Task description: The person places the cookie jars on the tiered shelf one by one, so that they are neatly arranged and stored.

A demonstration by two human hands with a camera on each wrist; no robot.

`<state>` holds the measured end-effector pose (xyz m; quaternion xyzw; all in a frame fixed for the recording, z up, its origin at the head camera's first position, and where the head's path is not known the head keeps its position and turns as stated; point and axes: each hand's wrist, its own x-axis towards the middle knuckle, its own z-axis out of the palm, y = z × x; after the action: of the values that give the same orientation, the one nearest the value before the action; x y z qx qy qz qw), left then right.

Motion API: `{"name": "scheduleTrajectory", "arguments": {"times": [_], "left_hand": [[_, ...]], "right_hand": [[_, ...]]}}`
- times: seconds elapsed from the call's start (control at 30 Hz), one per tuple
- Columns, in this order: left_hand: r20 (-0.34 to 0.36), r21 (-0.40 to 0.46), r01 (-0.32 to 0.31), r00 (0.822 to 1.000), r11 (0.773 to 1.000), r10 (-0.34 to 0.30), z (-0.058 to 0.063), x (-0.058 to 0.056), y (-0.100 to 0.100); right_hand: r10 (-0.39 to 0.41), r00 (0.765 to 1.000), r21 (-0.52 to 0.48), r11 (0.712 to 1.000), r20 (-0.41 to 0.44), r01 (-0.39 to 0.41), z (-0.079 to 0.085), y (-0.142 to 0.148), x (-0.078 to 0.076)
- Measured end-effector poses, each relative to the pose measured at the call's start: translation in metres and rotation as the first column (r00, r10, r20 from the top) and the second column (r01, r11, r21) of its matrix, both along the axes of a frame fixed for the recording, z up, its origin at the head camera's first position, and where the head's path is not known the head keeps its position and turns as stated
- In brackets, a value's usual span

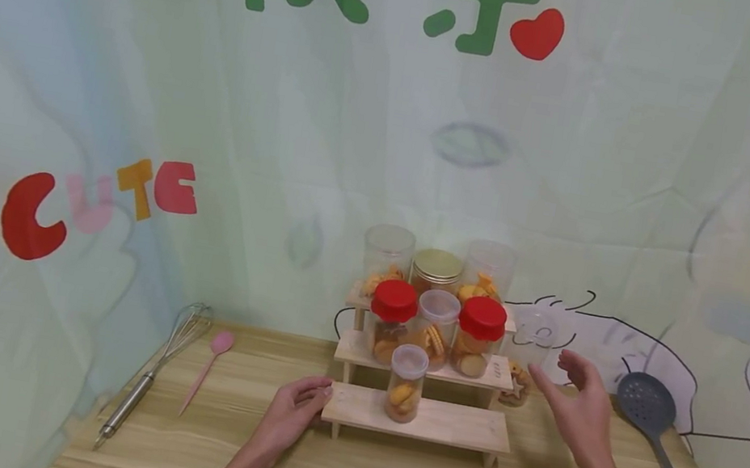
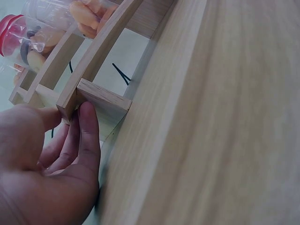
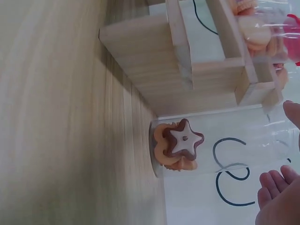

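Note:
A three-tier wooden shelf (image 1: 463,424) stands on the table with several jars on it. At the left end of its lowest board, my left hand (image 1: 293,413) pinches the wood between thumb and fingers, seen closely in the left wrist view (image 2: 61,159). Just right of the shelf stands a clear jar (image 1: 520,376) with cookies at its bottom; one is a star-shaped cookie (image 3: 185,139). My right hand (image 1: 581,410) is beside this jar, thumb and fingers spread apart near its upper part. Whether they touch the jar, I cannot tell.
A small jar (image 1: 405,390) stands on the lowest tier. Red-lidded jars (image 1: 393,315) are on the middle tier, and a gold-lidded jar (image 1: 437,268) is on top. A whisk (image 1: 149,378) and pink spoon (image 1: 208,371) lie left; a grey skimmer (image 1: 655,417) lies right.

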<state>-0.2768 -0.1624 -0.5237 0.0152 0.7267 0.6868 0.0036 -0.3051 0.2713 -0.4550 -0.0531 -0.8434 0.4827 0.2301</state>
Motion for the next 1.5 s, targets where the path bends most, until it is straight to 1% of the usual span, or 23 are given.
{"name": "scheduleTrajectory", "arguments": {"times": [0.2, 0.43, 0.53, 0.63, 0.77, 0.9, 1.1, 1.27, 1.37, 1.5], "left_hand": [[0.006, 0.002, 0.001, 1.000, 1.000, -0.001, 0.000, 0.000, -0.001], [0.010, -0.012, 0.007, 1.000, 1.000, -0.007, 0.000, 0.001, -0.001], [0.006, -0.009, 0.012, 1.000, 1.000, -0.012, 0.000, 0.001, -0.001], [0.004, -0.003, 0.019, 1.000, 1.000, -0.019, 0.000, 0.001, -0.001], [0.002, 0.004, 0.022, 1.000, 1.000, -0.022, 0.001, 0.001, -0.001], [-0.001, 0.019, 0.025, 1.000, 1.000, -0.025, 0.000, 0.001, -0.001], [-0.004, 0.022, 0.023, 1.000, 1.000, -0.023, -0.001, 0.000, -0.001], [-0.004, 0.023, 0.024, 1.000, 0.999, -0.024, 0.000, 0.000, -0.001], [-0.005, 0.031, 0.029, 1.000, 0.999, -0.029, 0.000, 0.000, -0.001], [-0.006, 0.026, 0.028, 1.000, 0.999, -0.027, -0.001, 0.000, -0.001]], "right_hand": [[0.032, 0.999, 0.046, 0.998, -0.024, -0.031, -0.002, -0.001, -0.018], [0.083, 0.996, 0.084, 0.993, 0.030, -0.085, -0.004, -0.002, -0.033], [0.120, 0.992, 0.065, 0.990, 0.047, -0.123, -0.004, -0.004, -0.038], [0.140, 0.988, 0.043, 0.989, 0.064, -0.143, -0.006, -0.006, -0.042], [0.133, 0.989, 0.025, 0.991, 0.071, -0.135, -0.008, -0.009, -0.047], [0.128, 0.990, 0.014, 0.992, 0.060, -0.129, -0.009, -0.009, -0.050], [0.119, 0.992, 0.011, 0.993, 0.036, -0.119, -0.009, -0.006, -0.049], [0.090, 0.996, 0.037, 0.995, 0.007, -0.091, -0.009, 0.000, -0.042], [0.083, 0.996, 0.055, 0.995, -0.011, -0.083, -0.008, 0.003, -0.034], [0.094, 0.996, 0.077, 0.993, -0.012, -0.092, 0.001, 0.006, -0.017]]}}
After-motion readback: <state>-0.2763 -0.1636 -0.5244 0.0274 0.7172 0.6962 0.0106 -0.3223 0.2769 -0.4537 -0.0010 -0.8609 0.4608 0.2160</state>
